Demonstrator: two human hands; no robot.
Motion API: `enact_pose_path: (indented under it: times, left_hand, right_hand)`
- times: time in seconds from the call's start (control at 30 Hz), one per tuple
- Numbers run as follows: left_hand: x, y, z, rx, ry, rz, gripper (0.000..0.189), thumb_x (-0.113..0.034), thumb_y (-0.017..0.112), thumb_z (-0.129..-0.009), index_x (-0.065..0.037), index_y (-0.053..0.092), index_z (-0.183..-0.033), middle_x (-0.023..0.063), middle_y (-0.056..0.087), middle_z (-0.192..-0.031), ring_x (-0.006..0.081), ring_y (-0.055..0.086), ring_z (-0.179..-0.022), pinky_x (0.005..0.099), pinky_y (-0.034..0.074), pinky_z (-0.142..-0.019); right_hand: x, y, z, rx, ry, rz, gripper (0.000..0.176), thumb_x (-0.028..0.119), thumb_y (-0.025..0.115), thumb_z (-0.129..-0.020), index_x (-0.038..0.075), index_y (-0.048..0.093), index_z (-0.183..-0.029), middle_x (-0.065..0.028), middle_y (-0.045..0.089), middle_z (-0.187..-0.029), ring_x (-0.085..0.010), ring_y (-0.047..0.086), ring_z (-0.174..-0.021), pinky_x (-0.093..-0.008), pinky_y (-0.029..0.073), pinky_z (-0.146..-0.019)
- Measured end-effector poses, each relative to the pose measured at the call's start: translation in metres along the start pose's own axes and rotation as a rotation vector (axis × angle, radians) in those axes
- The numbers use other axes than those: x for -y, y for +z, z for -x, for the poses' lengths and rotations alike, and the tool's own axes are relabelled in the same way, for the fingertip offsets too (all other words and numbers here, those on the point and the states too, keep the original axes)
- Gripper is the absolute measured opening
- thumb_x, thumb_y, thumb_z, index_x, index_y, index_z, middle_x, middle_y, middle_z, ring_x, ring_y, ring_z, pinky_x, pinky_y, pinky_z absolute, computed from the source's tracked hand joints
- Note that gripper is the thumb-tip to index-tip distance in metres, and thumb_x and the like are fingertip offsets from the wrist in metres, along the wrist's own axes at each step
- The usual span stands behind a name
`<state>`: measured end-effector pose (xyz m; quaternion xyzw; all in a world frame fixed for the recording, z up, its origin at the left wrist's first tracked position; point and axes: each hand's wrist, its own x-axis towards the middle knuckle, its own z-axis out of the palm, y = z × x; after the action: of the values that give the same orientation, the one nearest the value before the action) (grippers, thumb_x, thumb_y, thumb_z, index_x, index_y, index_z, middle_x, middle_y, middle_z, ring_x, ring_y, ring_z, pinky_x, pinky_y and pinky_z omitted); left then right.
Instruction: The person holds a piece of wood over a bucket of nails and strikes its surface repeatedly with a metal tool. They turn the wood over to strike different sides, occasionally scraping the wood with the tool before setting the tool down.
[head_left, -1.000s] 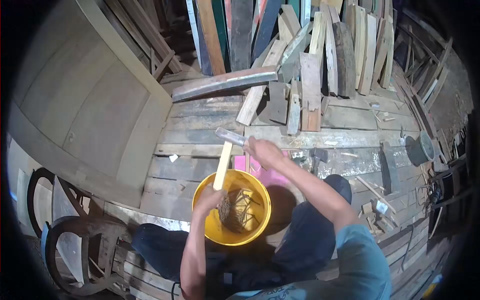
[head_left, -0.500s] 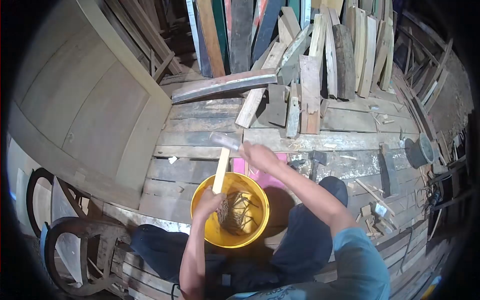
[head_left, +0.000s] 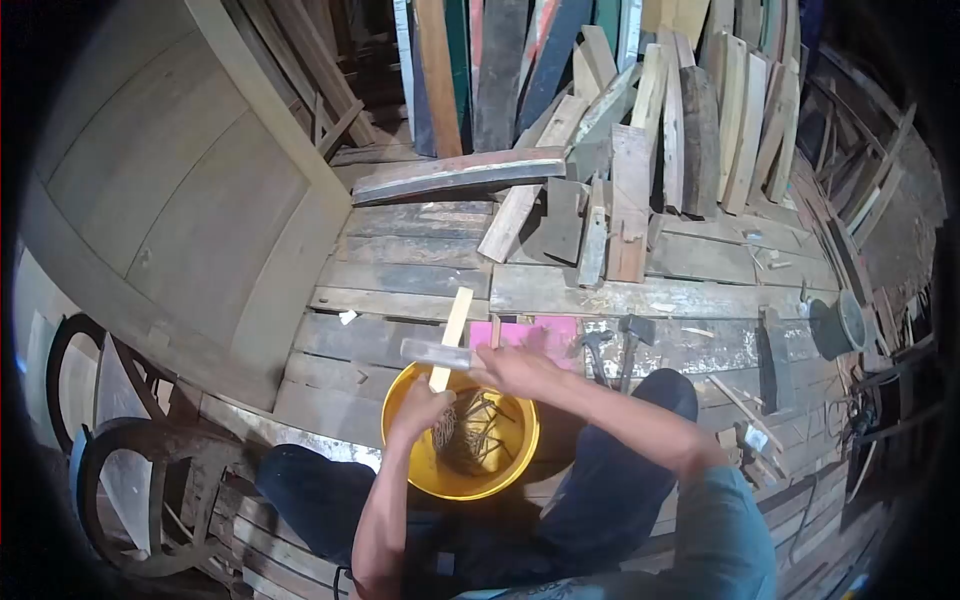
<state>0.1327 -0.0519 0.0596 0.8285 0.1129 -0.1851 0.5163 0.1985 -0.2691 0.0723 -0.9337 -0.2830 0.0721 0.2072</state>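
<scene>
My left hand grips the lower end of a pale wooden stick, which slants upward over the rim of a yellow bucket. My right hand is wrapped round the handle of a wide flat blade, slightly blurred. The blade lies across the stick, just above my left hand. Inside the bucket is a pile of thin dark and brown pieces, too small to make out. Behind the bucket, a pink sheet lies on the floor.
A hammer and another tool rest to the right of the pink sheet. Wood pieces lean at the back. A large panel stands left, and a grey bucket sits right. My bent legs flank the yellow bucket.
My right hand and the blade have come down along the stick, from its top end to just above my left hand. The camera view has shifted slightly.
</scene>
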Motion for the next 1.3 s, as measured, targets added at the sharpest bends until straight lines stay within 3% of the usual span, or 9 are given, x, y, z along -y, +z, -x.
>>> enact_pose_path:
  times: [0.07,0.17,0.23,0.27,0.3,0.47,0.73,1.0,1.3]
  left_hand:
    - [0.017,0.007,-0.011,-0.102,0.154,-0.043,0.047,-0.02,0.064,-0.077,0.012,0.05,-0.108,0.0137,0.063,-0.068,0.0187,0.062,-0.056,0.0351,0.048,-0.052]
    - [-0.02,-0.003,0.004,0.014,-0.136,-0.14,0.051,-0.022,0.064,-0.077,0.011,0.052,-0.113,0.021,0.066,-0.082,0.0264,0.067,-0.073,0.0391,0.052,-0.069]
    - [0.001,0.004,0.006,-0.023,0.161,-0.28,0.055,-0.023,0.064,-0.076,0.011,0.051,-0.117,0.0246,0.067,-0.09,0.0312,0.069,-0.083,0.0399,0.052,-0.076]
    - [-0.007,0.008,0.014,-0.039,0.042,-0.181,0.058,-0.023,0.064,-0.075,0.012,0.05,-0.12,0.0261,0.067,-0.092,0.0341,0.069,-0.088,0.0398,0.052,-0.079]
    - [0.023,0.012,-0.005,-0.079,0.063,-0.184,0.058,-0.022,0.064,-0.075,0.011,0.05,-0.121,0.0215,0.067,-0.086,0.0295,0.068,-0.076,0.0388,0.053,-0.069]
    - [0.009,-0.007,0.001,0.023,-0.056,-0.006,0.048,-0.019,0.064,-0.077,0.007,0.052,-0.116,0.0088,0.061,-0.071,0.0151,0.056,-0.051,0.0309,0.044,-0.045]
    - [-0.008,-0.013,0.004,0.081,-0.053,0.024,0.042,-0.02,0.063,-0.081,0.007,0.054,-0.112,0.0079,0.061,-0.07,0.0148,0.057,-0.052,0.03,0.045,-0.047]
    - [-0.006,-0.005,0.001,0.016,-0.043,0.046,0.042,-0.023,0.063,-0.08,0.008,0.057,-0.108,0.0095,0.061,-0.065,0.0179,0.058,-0.049,0.0325,0.045,-0.047]
    - [0.008,-0.003,-0.004,0.003,0.001,-0.017,0.05,-0.026,0.064,-0.079,0.01,0.055,-0.112,0.0152,0.065,-0.071,0.0204,0.062,-0.055,0.0334,0.048,-0.05]
  right_hand:
    - [-0.001,0.002,0.004,-0.034,-0.067,0.06,0.041,0.038,0.046,-0.098,0.002,0.053,-0.116,-0.0232,0.067,-0.083,-0.04,0.067,-0.079,-0.0503,0.052,-0.071]
    - [-0.031,-0.026,-0.043,-0.034,0.379,-0.11,0.046,0.04,0.047,-0.096,0.001,0.058,-0.118,-0.025,0.068,-0.093,-0.04,0.067,-0.089,-0.0481,0.053,-0.077]
    - [-0.057,0.008,-0.041,0.168,0.289,-0.001,0.045,0.039,0.048,-0.096,0.0,0.063,-0.115,-0.026,0.067,-0.099,-0.0394,0.066,-0.094,-0.0471,0.053,-0.08]
    - [-0.063,0.023,-0.036,0.262,0.242,0.053,0.045,0.038,0.049,-0.096,0.0,0.065,-0.113,-0.0265,0.067,-0.102,-0.0391,0.066,-0.097,-0.0466,0.053,-0.081]
    - [-0.053,0.025,-0.022,0.18,0.192,0.08,0.033,0.027,0.054,-0.087,-0.001,0.07,-0.091,-0.0265,0.068,-0.094,-0.0423,0.067,-0.087,-0.0499,0.053,-0.077]
    - [-0.049,-0.019,-0.018,-0.047,0.416,-0.002,0.036,0.031,0.058,-0.088,-0.002,0.064,-0.099,-0.0277,0.066,-0.097,-0.0433,0.065,-0.091,-0.0498,0.052,-0.078]
    - [-0.019,-0.028,0.0,-0.304,0.233,-0.191,0.038,0.027,0.067,-0.081,-0.002,0.054,-0.1,-0.0275,0.065,-0.077,-0.0466,0.065,-0.078,-0.0542,0.05,-0.07]
    - [-0.003,-0.007,-0.023,-0.258,0.297,-0.016,0.028,0.019,0.053,-0.09,-0.007,0.055,-0.099,-0.0329,0.063,-0.078,-0.0495,0.064,-0.078,-0.0568,0.051,-0.074]
    - [-0.011,-0.007,-0.011,-0.054,0.018,0.075,0.036,0.027,0.064,-0.086,-0.003,0.055,-0.105,-0.0257,0.065,-0.076,-0.0437,0.065,-0.072,-0.0507,0.052,-0.066]
